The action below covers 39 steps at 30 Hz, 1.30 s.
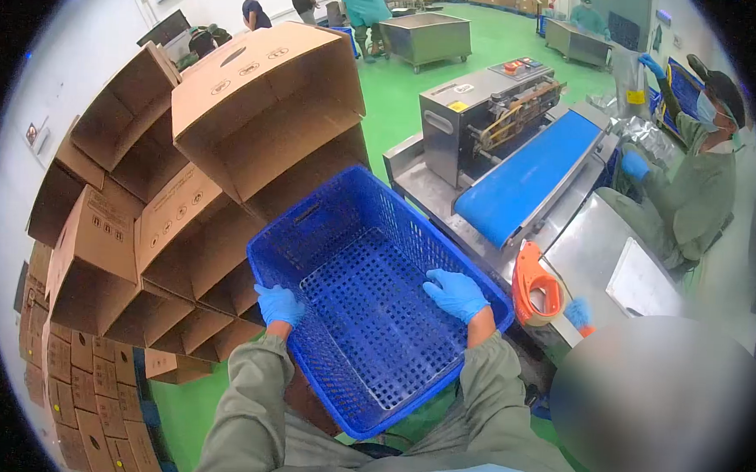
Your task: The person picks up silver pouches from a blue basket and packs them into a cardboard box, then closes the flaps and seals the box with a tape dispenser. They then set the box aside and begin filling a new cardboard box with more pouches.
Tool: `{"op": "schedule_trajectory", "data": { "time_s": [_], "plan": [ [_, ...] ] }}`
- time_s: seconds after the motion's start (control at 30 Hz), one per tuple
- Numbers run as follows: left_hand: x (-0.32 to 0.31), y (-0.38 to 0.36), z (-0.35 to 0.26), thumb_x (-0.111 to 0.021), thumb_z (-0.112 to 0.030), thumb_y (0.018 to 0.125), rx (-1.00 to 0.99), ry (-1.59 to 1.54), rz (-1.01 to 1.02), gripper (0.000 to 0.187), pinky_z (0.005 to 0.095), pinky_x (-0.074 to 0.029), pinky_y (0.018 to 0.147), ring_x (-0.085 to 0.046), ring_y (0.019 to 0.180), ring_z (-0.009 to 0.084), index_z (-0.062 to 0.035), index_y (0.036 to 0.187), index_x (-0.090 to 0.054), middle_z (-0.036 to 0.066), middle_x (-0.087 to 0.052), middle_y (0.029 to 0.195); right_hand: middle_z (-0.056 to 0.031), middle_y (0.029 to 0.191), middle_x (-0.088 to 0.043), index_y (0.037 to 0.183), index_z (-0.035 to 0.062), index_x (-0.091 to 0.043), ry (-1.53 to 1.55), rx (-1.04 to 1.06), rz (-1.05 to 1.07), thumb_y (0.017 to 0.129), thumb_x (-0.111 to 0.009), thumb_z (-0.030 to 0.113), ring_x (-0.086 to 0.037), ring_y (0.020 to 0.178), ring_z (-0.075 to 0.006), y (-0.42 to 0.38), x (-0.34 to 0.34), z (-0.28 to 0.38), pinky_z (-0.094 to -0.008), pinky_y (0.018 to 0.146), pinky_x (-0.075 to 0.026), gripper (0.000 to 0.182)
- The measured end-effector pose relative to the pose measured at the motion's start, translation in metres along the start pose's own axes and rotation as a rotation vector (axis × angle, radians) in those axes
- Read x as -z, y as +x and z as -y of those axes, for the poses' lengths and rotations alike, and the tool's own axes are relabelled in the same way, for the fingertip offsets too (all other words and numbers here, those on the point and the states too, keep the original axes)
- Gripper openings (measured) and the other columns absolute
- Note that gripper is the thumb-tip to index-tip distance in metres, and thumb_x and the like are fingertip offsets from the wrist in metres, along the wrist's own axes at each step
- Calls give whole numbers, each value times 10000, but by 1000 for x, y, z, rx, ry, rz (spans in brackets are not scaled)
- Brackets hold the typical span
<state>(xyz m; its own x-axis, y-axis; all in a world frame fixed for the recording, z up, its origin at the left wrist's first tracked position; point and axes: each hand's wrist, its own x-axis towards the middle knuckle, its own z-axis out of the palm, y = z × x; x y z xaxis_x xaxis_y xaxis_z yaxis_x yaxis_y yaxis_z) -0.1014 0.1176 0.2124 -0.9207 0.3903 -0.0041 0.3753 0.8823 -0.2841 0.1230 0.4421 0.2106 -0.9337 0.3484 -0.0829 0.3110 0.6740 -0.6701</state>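
I hold an empty blue perforated plastic crate (367,319) in front of me, tilted so its open side faces me. My left hand (279,305), in a blue glove, grips the crate's left rim. Gloved too, my right hand (455,294) rests on the crate's right rim with fingers curled over it. Nothing lies inside the crate.
Stacked open cardboard boxes (189,171) fill the left. A steel sealing machine with a blue conveyor belt (526,175) stands on the right, an orange tape dispenser (536,283) near its end. A seated person in green (696,180) handles bags there. Other people stand far back on the green floor (399,95).
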Motion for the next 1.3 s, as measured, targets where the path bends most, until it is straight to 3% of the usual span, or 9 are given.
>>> {"op": "schedule_trajectory", "data": {
  "time_s": [0.5,0.57,0.6,0.67,0.77,0.8,0.9,1.23,1.3],
  "plan": [
    [-6,1,-3,-633,-265,784,26,-20,-34,382,496,-465,922,-501,1098,557,80,936,-695,325,-603,1079,-178,1163,-649,1233,103,-599,-8,15,-1,900,-502,431,-617,1074,-365,2,-4,-4,-462,938,-463,477],
    [-42,17,2,-696,-364,759,506,-767,-320,487,469,-495,881,-523,1087,496,60,999,-672,293,-629,1048,-176,1171,-646,1234,107,-597,-27,16,-7,902,-497,436,-614,1080,-364,2,-4,-4,-463,939,-463,478],
    [-40,15,3,-696,-364,759,504,-770,-318,487,469,-495,881,-523,1087,496,60,999,-672,293,-629,1048,-176,1171,-646,1234,107,-597,-30,13,-8,902,-497,436,-614,1080,-364,1,-2,-2,-463,939,-463,478],
    [-37,11,4,-686,-329,770,146,-41,-158,463,462,-508,871,-564,1034,507,51,1033,-663,323,-610,1088,-174,1160,-651,1229,111,-599,-17,22,-11,900,-495,428,-615,1075,-367,-2,0,1,-463,938,-463,468],
    [4,0,-1,-684,-300,769,-31,107,31,451,458,-502,893,-572,1040,510,41,1062,-655,392,-536,1176,-177,1149,-653,1223,111,-601,-10,22,-6,899,-495,422,-618,1068,-366,-2,-1,2,-463,934,-465,461],
    [-16,3,1,-597,-219,808,61,-33,-67,326,566,-388,994,-486,1156,552,5,1011,-720,192,-630,1133,-180,1133,-657,1227,111,-598,-4,55,-25,898,-495,420,-624,1052,-364,-1,-4,-2,-462,926,-468,462],
    [-42,14,3,-618,-247,798,54,191,-105,333,578,-386,993,-494,1149,548,1,994,-723,199,-633,1123,-173,1130,-660,1220,102,-602,-17,12,-3,898,-499,421,-623,1052,-360,-3,1,3,-455,923,-471,466],
    [-18,8,0,-618,-274,809,128,5,-27,311,575,-385,994,-570,1077,470,-14,937,-729,237,-642,1084,-186,1166,-642,1212,89,-612,-26,48,-10,899,-501,443,-609,1083,-360,-1,-2,-1,-452,933,-468,486],
    [-9,4,0,-561,-273,850,-28,83,-52,322,592,-370,996,-571,1065,484,-9,918,-733,234,-660,1034,-188,1163,-642,1214,87,-611,-29,37,10,902,-499,438,-610,1080,-362,-3,1,4,-452,932,-468,483]
  ]
}}
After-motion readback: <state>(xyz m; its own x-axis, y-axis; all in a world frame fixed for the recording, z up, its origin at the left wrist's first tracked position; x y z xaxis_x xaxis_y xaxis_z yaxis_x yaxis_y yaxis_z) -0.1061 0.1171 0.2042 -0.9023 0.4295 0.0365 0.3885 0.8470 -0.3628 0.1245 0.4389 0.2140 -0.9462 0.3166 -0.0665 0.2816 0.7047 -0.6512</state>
